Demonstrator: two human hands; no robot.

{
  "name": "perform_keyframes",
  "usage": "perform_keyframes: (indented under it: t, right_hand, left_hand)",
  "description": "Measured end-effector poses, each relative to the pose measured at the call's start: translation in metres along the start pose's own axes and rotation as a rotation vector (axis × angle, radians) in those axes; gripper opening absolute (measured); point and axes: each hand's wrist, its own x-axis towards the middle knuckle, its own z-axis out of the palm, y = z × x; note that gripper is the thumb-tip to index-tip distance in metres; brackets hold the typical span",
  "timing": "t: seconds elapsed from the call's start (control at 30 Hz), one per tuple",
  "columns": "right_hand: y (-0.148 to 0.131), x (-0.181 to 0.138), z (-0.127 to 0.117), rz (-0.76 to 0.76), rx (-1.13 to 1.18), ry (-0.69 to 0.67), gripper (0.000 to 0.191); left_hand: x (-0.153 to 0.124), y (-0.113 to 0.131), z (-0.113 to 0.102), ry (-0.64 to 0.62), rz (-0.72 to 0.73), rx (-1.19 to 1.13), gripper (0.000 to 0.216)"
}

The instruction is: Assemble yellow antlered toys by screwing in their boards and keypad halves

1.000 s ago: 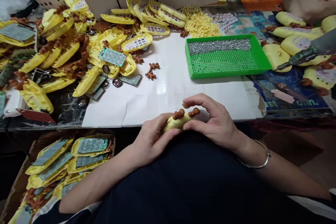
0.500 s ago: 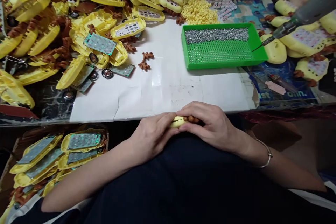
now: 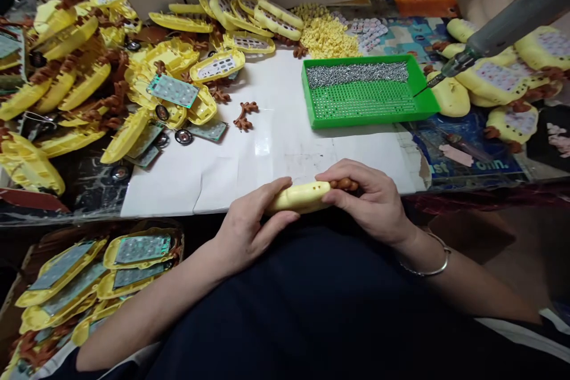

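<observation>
Close to my body, both hands hold a pale yellow plastic toy casing with brown antler-shaped pieces at its right end. My left hand is closed around the left end, thumb below and fingers on the far side. With fingers and thumb, my right hand pinches the right end beside the antlers. Small holes show on the casing's smooth upturned side; its underside is hidden. Just beyond, on the white sheet, lies a loose brown antler piece.
A green tray holds many small screws. An electric screwdriver slants down over its right end. Yellow half-shells with circuit boards and speakers crowd the left. Finished-looking casings lie right. A box of shells stands below left.
The casing has turned in my hands, so its smooth side shows instead of the seam edge. My hands have moved slightly apart, the right one a little outward.
</observation>
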Motion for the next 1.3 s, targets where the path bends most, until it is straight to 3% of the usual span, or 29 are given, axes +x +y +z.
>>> perform_keyframes:
  t: [0.17,0.3,0.47,0.67,0.77,0.83,0.93,1.0,1.1,1.3]
  right_hand:
    - [0.005,0.0,-0.003,0.086,0.112,0.059,0.018]
    - [0.01,0.001,-0.004,0.173,0.198,0.15,0.027]
    - [0.016,0.002,-0.003,0.111,0.271,0.187,0.025]
    - [0.022,0.003,0.004,-0.002,0.147,0.281,0.023]
    - [0.023,0.009,-0.001,0.002,0.003,0.194,0.025]
    - [0.02,0.014,-0.006,-0.092,-0.185,0.16,0.029]
    - [0.011,0.021,-0.008,-0.427,-0.519,0.168,0.04]
    - [0.005,0.023,-0.005,-0.573,-0.637,0.097,0.038]
    - [0.001,0.023,0.002,-0.576,-0.621,0.0,0.028]
    - [0.012,0.025,0.012,-0.585,-0.475,0.046,0.019]
  left_hand:
    - [-0.005,-0.004,-0.005,-0.016,0.064,0.105,0.028]
    - [-0.006,-0.004,-0.006,0.018,0.02,0.112,0.03]
    - [-0.002,0.0,-0.005,0.019,0.04,0.128,0.025]
    - [0.003,0.001,0.004,0.246,0.195,0.231,0.012]
    - [0.007,-0.001,0.004,0.269,0.217,0.257,0.011]
    - [0.009,-0.002,0.002,0.259,0.238,0.32,0.012]
    - [0.013,-0.002,0.001,0.257,0.326,0.448,0.015]
    - [0.015,-0.001,0.001,0.261,0.386,0.501,0.017]
    - [0.017,-0.002,0.004,0.27,0.426,0.538,0.019]
    - [0.017,-0.011,0.006,0.295,0.454,0.546,0.02]
